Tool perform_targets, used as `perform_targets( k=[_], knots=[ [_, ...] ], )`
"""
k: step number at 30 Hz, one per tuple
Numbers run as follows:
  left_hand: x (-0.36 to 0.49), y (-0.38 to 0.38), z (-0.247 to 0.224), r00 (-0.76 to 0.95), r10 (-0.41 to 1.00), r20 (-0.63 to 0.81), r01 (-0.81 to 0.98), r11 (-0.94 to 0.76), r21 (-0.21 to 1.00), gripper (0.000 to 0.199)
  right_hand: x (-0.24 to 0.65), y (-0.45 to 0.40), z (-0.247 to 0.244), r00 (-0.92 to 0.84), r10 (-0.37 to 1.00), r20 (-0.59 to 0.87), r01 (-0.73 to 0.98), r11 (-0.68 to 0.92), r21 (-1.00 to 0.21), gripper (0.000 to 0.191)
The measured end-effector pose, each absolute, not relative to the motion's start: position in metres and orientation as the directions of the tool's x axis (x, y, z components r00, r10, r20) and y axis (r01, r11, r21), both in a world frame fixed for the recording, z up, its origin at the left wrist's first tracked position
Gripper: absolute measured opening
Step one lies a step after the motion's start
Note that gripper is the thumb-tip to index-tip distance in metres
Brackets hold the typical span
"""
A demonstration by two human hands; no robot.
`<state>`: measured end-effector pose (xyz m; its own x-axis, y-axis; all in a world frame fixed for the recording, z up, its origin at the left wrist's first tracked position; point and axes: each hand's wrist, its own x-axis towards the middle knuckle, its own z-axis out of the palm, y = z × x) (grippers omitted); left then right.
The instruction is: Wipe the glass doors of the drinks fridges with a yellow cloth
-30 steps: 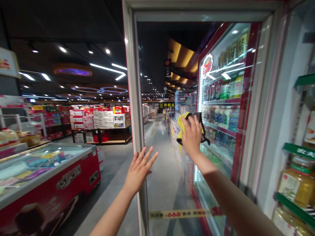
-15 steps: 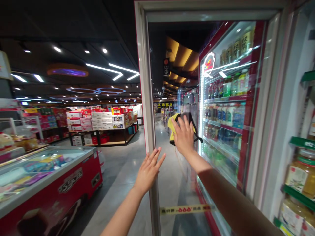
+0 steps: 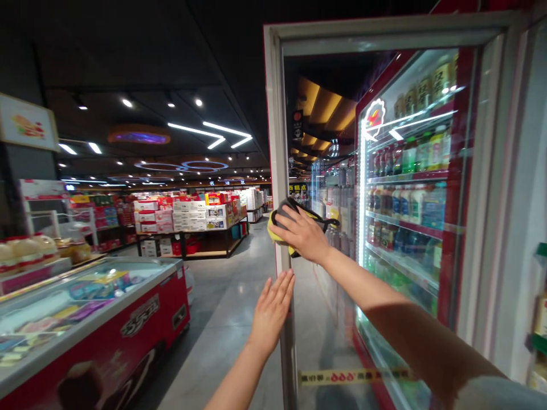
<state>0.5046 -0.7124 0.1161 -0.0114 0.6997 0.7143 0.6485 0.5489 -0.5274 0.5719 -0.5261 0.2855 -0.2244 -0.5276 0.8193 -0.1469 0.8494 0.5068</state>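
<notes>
A glass cooler door with a pale metal frame (image 3: pixel 277 119) stands swung open before me. My right hand (image 3: pixel 305 234) presses a yellow and grey cloth (image 3: pixel 285 209) with dark edging against the upright of that frame, fingers spread over it. The cloth partly wraps the upright, and a loop sticks out to the right. Lower on the same upright rests my left hand (image 3: pixel 272 313), its fingers stretched out and nothing in it. A printed strip (image 3: pixel 354 376) runs across the lower glass.
At left is a red chest freezer (image 3: pixel 149 324) with packaged goods. Boxed goods (image 3: pixel 188 213) fill a display stand farther back. Through the glass shows a lit drinks cooler (image 3: pixel 405 193). Green-edged shelving (image 3: pixel 539 341) is at the far right. A grey floor aisle (image 3: pixel 231 302) runs between.
My right hand has slid the cloth leftward from the glass onto the door's upright. My left hand stays at the upright, its fingers now closer together. The whole view has shifted right.
</notes>
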Motion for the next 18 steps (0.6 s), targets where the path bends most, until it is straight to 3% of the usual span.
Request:
perform_targets(
  k=[5,8,11,18],
  knots=[
    [0.504,-0.711,0.113,-0.013,0.674,0.739,0.636,0.576,-0.514,0.079,0.569,-0.548,0.375,-0.236,-0.398,0.886,-0.023,0.914,0.404,0.040],
    [0.503,-0.710,0.109,-0.050,0.648,0.760,0.639,0.606,-0.474,0.081,0.568,-0.553,0.389,-0.258,-0.374,0.891,0.002,0.922,0.387,0.039],
    [0.501,-0.711,0.107,-0.105,0.639,0.762,0.655,0.621,-0.430,0.084,0.563,-0.548,0.358,-0.298,-0.420,0.857,-0.027,0.901,0.433,0.038],
    [0.500,-0.716,0.094,-0.206,0.575,0.792,0.680,0.665,-0.307,0.088,0.553,-0.525,0.207,-0.327,-0.629,0.706,-0.185,0.775,0.604,0.036]
  ],
)
